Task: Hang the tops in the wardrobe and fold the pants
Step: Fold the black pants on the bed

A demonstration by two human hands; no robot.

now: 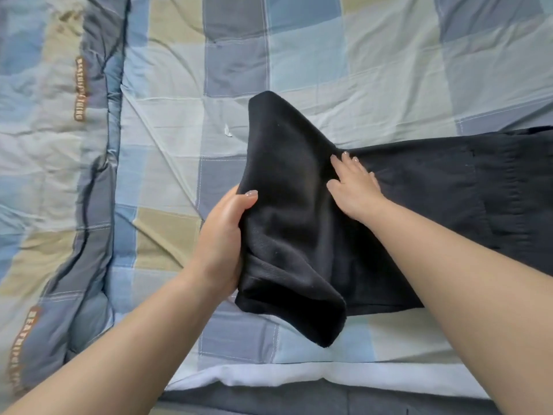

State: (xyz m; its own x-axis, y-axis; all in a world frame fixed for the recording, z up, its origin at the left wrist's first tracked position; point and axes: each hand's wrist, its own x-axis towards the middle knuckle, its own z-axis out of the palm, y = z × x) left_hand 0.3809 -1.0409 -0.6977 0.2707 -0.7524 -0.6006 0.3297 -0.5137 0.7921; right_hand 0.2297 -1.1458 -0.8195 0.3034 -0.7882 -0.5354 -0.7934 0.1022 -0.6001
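On the left side of the bed, a folded checked quilt (59, 181) is lying on the checked sheet (374, 70). Next to it, the left hand (223, 238) is gripping the raised leg end of the black pants (293, 211), with the thumb curled over the fabric. To the right, the right hand (354, 187) is pressing flat, fingers straight, on the pants, which are spreading over the sheet toward the right edge.

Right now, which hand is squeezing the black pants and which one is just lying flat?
The left hand grips the lifted end of the black pants, fingers curled round the cloth. The right hand rests flat on them, fingers straight.
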